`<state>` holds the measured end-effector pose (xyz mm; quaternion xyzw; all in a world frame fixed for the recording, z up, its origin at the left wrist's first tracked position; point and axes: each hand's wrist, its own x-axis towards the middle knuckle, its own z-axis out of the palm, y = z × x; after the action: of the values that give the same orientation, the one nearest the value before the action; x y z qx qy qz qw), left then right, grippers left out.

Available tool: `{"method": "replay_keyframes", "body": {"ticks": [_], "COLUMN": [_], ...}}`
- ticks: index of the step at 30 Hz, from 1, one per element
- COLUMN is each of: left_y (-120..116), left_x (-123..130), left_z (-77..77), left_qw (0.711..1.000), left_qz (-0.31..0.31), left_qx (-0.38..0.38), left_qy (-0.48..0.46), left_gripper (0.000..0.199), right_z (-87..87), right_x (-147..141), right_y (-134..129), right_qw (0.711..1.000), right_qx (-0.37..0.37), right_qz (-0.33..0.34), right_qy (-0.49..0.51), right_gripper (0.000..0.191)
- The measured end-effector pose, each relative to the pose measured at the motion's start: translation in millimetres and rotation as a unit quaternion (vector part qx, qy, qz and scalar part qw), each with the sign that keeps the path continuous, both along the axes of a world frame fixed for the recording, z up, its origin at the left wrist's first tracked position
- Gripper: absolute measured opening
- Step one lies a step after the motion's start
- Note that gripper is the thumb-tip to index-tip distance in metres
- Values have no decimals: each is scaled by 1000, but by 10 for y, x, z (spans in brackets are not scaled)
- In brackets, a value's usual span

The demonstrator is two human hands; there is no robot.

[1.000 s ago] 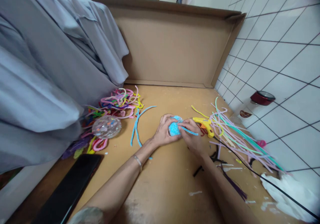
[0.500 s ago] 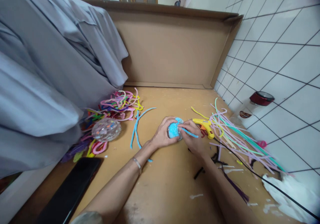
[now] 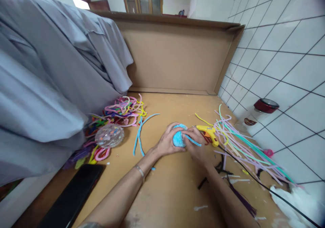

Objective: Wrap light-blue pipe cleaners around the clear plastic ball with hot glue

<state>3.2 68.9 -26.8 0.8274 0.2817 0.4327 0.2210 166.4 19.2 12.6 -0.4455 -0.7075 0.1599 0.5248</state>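
Observation:
A small round object wrapped in blue fuzzy stem (image 3: 178,138) is held near the middle of the table. My left hand (image 3: 168,140) curls around its left side. On its right side, my right hand (image 3: 195,146) pinches the blue stem, whose loose end (image 3: 194,141) sticks out to the right past the fingers. Just right of that hand lies a yellow glue gun (image 3: 208,132) with a black cord. More blue stems (image 3: 138,136) lie crossed on the table, left of my left hand.
At the left are a clear ball with coloured dots (image 3: 109,135), a pile of coloured stems (image 3: 124,109) and a black phone (image 3: 73,194). Pastel stems (image 3: 238,140), a red-lidded jar (image 3: 256,114) and white tissue (image 3: 294,201) lie right. A cardboard box (image 3: 175,55) stands behind.
The view has tilted up slightly, so everything sits lower. The wrapped object has turned in my left hand and shows more of its blue side. My right hand still pinches the stem.

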Motion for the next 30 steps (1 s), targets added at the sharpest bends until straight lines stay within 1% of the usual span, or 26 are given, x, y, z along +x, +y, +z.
{"method": "replay_keyframes", "body": {"ticks": [2, 4, 9, 13, 15, 18, 20, 21, 23, 25, 27, 30], "left_y": [5, -1, -29, -22, -15, -16, -25, -32, -47, -62, -75, -87], "left_x": [7, 21, 64, 65, 55, 39, 29, 24, 14, 4, -3, -6], "left_z": [-23, -28, 3, 8, 6, 9, 15, 18, 23, 29, 36, 45], "left_qw": [1000, 1000, 998, 996, 996, 995, 995, 995, 996, 996, 996, 997], "left_qz": [13, 24, 40, 40, 40, 34, 27, 22, 12, 1, -7, -20], "left_qx": [8, 17, 38, 12, -13, -46, -59, -62, -61, -56, -51, -44], "left_qy": [2, -2, -42, -73, -83, -87, -81, -77, -70, -68, -69, -68], "left_gripper": [82, 78, 67, 68, 71, 73, 73, 73, 73, 73, 72, 71], "right_z": [-4, 4, 42, 33, 4, -61, -104, -121, -140, -135, -111, -71], "right_x": [-4, -7, -9, -8, -8, 5, 21, 29, 38, 35, 24, 7], "right_y": [-1, -5, -15, -20, -15, 14, 46, 61, 85, 93, 85, 65], "right_qw": [1000, 1000, 1000, 999, 1000, 997, 994, 993, 994, 996, 997, 998], "right_qx": [-4, -10, -20, -12, -11, -14, -23, -33, -53, -62, -59, -54], "right_qz": [-3, -2, 5, 24, 0, -71, -106, -112, -95, -57, -27, -7], "right_qy": [-2, -5, -24, -28, -11, 7, 1, -7, -23, -34, -34, -19], "right_gripper": [18, 18, 18, 20, 20, 22, 26, 27, 28, 28, 28, 28]}}
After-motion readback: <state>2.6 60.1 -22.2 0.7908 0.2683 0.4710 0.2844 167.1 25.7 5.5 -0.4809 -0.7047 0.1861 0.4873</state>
